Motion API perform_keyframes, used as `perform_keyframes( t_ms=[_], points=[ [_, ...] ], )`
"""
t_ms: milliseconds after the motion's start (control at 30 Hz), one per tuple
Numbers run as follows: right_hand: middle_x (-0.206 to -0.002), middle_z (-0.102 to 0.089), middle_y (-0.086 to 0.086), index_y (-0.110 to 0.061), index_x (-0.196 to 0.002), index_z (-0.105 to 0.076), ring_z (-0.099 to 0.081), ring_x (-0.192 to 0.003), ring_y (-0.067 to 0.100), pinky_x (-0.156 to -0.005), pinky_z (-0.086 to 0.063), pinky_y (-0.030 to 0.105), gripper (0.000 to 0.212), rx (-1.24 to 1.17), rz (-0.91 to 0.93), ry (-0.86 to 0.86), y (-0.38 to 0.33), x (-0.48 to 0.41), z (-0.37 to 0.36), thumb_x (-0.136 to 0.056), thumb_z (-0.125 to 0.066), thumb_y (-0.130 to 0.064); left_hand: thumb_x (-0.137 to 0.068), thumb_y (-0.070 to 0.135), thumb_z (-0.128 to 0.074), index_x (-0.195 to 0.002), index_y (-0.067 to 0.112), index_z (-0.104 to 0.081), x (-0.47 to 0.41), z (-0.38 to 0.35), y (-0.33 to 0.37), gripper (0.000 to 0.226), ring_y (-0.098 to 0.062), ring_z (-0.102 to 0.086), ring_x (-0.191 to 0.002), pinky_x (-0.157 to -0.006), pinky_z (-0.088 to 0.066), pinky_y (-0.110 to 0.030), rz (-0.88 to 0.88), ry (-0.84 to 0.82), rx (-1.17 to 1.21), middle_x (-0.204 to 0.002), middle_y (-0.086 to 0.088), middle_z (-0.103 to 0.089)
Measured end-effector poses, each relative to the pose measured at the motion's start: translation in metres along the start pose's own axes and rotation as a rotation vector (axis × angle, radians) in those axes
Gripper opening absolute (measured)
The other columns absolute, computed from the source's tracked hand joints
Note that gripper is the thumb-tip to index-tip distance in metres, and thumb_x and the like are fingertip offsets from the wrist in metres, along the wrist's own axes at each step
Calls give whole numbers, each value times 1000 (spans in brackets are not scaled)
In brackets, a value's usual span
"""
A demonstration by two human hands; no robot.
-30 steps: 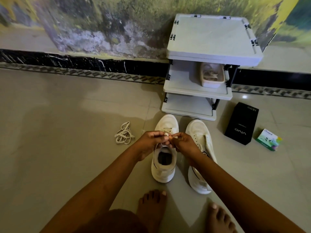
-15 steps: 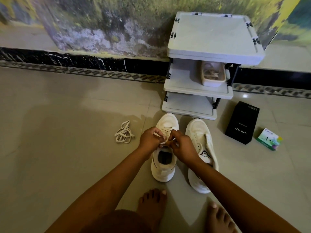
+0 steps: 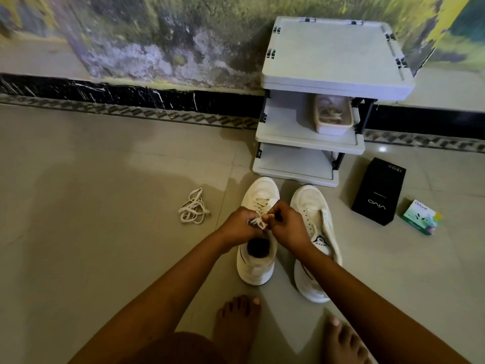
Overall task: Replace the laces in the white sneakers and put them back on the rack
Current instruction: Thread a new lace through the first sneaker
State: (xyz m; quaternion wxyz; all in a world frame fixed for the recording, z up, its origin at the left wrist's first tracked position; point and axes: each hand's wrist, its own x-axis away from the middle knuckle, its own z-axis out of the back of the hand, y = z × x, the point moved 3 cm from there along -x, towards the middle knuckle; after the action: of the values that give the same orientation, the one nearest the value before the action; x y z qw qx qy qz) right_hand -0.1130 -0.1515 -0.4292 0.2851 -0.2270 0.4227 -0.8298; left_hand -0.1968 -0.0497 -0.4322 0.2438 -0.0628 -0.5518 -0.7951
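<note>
Two white sneakers stand side by side on the floor in front of the rack (image 3: 309,143). The left sneaker (image 3: 256,266) has a cream lace (image 3: 258,222) threaded through its eyelets. My left hand (image 3: 240,227) and my right hand (image 3: 287,227) meet over its tongue, each pinching an end of that lace. The right sneaker (image 3: 315,211) leans a little to the right and shows bare eyelets. A loose bundle of white lace (image 3: 194,207) lies on the floor to the left.
A beige tub (image 3: 332,115) with laces inside sits on the rack's middle shelf. A black box (image 3: 378,191) and a small green and white box (image 3: 422,216) lie to the right. My bare feet (image 3: 237,321) are near the bottom edge.
Both hands have shifted a little toward the sneaker's toe and back, working the lace ends at the top eyelets. The sneakers have stayed in place.
</note>
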Motion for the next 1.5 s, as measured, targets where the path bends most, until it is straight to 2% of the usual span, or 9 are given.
perform_keyframes(
  t_ms=[200, 400, 600, 867, 1033, 1133, 1267, 1367, 1500],
  points=[
    [-81, -60, 8, -19, -74, -47, -60, -83, 23, -70, -49, 25, 23, -210, -155, -15, 7, -2, 0, -89, -60, -10, -78, 17, -74, -79, 15, -65, 0, 2, -5, 10, -13, -58, -80, -70, -46, -21, 29, 179, 159, -76, 3, -62],
    [-77, -59, 7, -13, -77, -49, -58, -71, 15, -55, -44, 11, 17, -344, -261, -37, 9, 1, -1, -90, -59, -11, -80, 10, -71, -82, 17, -65, 1, 0, -5, 10, -6, -59, -78, -73, -47, -19, -81, 308, 269, -80, 6, -64],
    [-71, -59, 5, -11, -76, -56, -54, -65, 12, -56, -43, 18, 14, -419, -289, -78, 7, 3, 3, -88, -62, -9, -86, 10, -65, -83, 15, -68, 4, 2, -10, 7, 0, -60, -70, -63, -47, -14, -81, 356, 421, -77, 5, -67],
    [-74, -63, 7, -9, -75, -59, -61, -69, 18, -63, -54, 26, 14, -385, -353, -29, 11, 6, 12, -83, -69, -12, -86, 6, -64, -87, 8, -68, 5, 8, -22, 5, -6, -61, -76, -69, -48, -14, 23, 492, 445, -82, 2, -67],
    [-70, -61, 1, -9, -79, -62, -59, -71, 16, -73, -49, 30, 10, 48, -192, -20, 15, 8, 30, -84, -68, -13, -86, 3, -63, -90, 1, -66, 10, 25, -38, 6, 1, -55, -55, -53, -42, -11, 116, 611, 400, -71, -3, -62],
    [-68, -56, -2, -15, -73, -57, -55, -70, 15, -69, -45, 27, 15, 172, -112, -16, 13, 11, 34, -86, -66, -12, -86, 1, -63, -86, 3, -65, 14, 28, -43, 3, -7, -52, -56, -50, -41, -13, 164, 632, 382, -67, -3, -61],
    [-79, -59, 7, -9, -85, -61, -57, -75, 22, -71, -51, 31, 2, 345, -86, 14, 14, 13, 35, -87, -61, -10, -85, 2, -63, -81, 6, -63, 20, 30, -44, 6, -12, -51, -59, -56, -42, -22, 225, 657, 367, -68, -8, -60],
    [-89, -64, 11, -9, -94, -63, -61, -82, 26, -79, -55, 37, 8, 466, -88, -3, 11, 15, 35, -88, -58, -10, -84, 3, -66, -85, 2, -65, 23, 30, -48, 1, -17, -51, -61, -60, -43, -24, 273, 686, 392, -67, -8, -60],
    [-96, -65, 11, -10, -102, -62, -62, -88, 27, -82, -55, 38, 14, 561, -82, -9, 9, 16, 35, -90, -56, -10, -82, 5, -68, -73, 10, -63, 24, 29, -51, 11, -24, -55, -75, -75, -47, -34, 312, 717, 372, -78, -12, -64]
  ],
)
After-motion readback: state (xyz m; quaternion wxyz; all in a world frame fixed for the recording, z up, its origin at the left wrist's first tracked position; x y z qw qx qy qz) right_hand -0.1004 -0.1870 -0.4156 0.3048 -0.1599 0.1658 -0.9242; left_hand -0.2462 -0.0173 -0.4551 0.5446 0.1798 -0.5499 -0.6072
